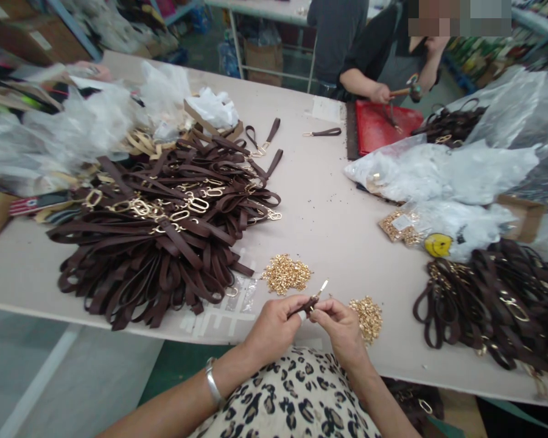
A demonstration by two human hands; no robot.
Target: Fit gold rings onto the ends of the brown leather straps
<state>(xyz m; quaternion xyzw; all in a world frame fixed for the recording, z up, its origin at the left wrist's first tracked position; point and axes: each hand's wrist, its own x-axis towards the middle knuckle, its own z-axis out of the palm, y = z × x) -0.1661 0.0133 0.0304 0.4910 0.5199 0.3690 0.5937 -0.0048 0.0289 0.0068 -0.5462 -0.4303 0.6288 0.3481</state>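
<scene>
Near the table's front edge, my left hand (276,325) is closed around a dark brown leather strap (305,306) with gold-coloured metal at its end. My right hand (340,325) meets it from the right, thumb and finger pinched at the strap's metal end; any small piece between those fingers is too small to name. One heap of small gold pieces (287,275) lies just beyond my left hand, and another gold heap (368,319) sits beside my right hand. A large pile of brown straps (164,243) with gold clasps spreads over the table to the left.
More brown straps (497,304) lie at the right. Plastic bags (452,173) and a packet of gold pieces (399,226) sit behind them. Across the table (315,201), a person holds a hammer (404,92) over a red board (379,128). A single strap (326,132) lies nearby.
</scene>
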